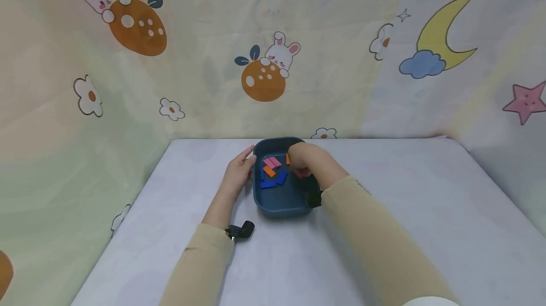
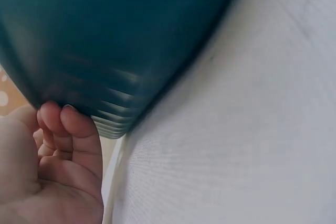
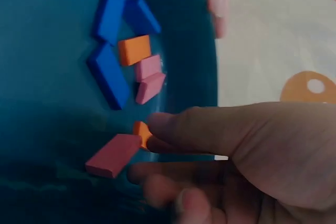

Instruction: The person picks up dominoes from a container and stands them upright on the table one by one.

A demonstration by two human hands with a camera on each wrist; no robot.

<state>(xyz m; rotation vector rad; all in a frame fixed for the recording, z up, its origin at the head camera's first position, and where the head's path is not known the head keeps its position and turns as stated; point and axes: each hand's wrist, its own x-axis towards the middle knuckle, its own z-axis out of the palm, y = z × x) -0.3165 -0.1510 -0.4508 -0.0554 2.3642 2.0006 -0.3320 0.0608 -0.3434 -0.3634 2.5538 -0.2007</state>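
A dark teal tub sits on the table, holding several small rectangular blocks. My left hand holds the tub's left side, fingertips against its outer wall. Reaching inside from the right, my right hand has its thumb and index fingertip at an orange block, pinching its edge. A dark pink block lies beside those fingertips. Two lighter pink blocks, another orange block and several blue blocks rest on the tub floor toward its left side.
A white cloth covers the table around the tub. Behind it hangs a pale curtain printed with rabbits, flowers and a moon. Each wrist wears a small black camera, the left one just above the table.
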